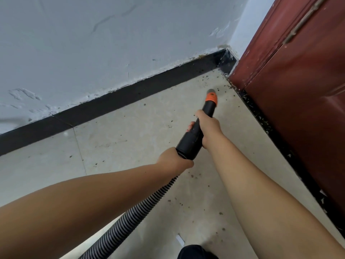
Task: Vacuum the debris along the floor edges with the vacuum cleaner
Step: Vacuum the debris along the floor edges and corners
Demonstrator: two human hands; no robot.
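Note:
A black vacuum tube [192, 139] with an orange collar and grey nozzle tip [211, 94] points toward the floor corner. My right hand [209, 128] grips the tube near its front. My left hand [175, 161] grips the rear end, where the ribbed grey hose [134, 212] joins it. Dark debris specks [211, 77] lie scattered on the beige tiles around the tip and along the black baseboard [130, 94]. More debris [259, 116] lines the dark strip under the red door.
A grey-white wall [112, 43] rises at the left and back. A red-brown door [298, 81] closes the right side. Crumbs [221, 213] dot the tiles near my right forearm. A white scrap [180, 239] and a dark object [196, 252] lie at the bottom edge.

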